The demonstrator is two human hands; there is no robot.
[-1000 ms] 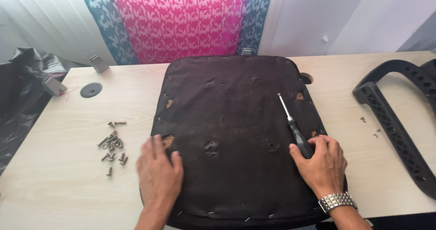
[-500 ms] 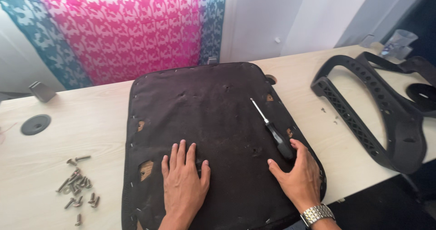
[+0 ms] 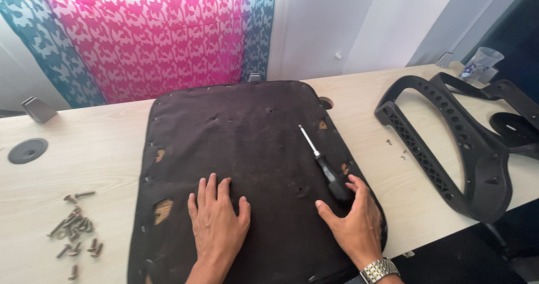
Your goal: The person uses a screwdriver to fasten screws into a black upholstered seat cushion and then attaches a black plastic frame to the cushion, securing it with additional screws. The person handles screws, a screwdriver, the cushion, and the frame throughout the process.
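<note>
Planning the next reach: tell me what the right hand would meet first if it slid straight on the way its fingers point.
Likely the screwdriver: the right hand lies flat on the dark seat pad, fingertips already beside its black handle.

Screwdriver [image 3: 324,165] lies on cushion [image 3: 247,143]; screws [image 3: 76,230] left, frame [image 3: 443,149] right.

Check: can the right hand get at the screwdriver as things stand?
Probably yes. The right hand lies flat on the dark seat pad, its fingers right at the handle of the screwdriver, which lies loose on top with nothing covering it.
</note>
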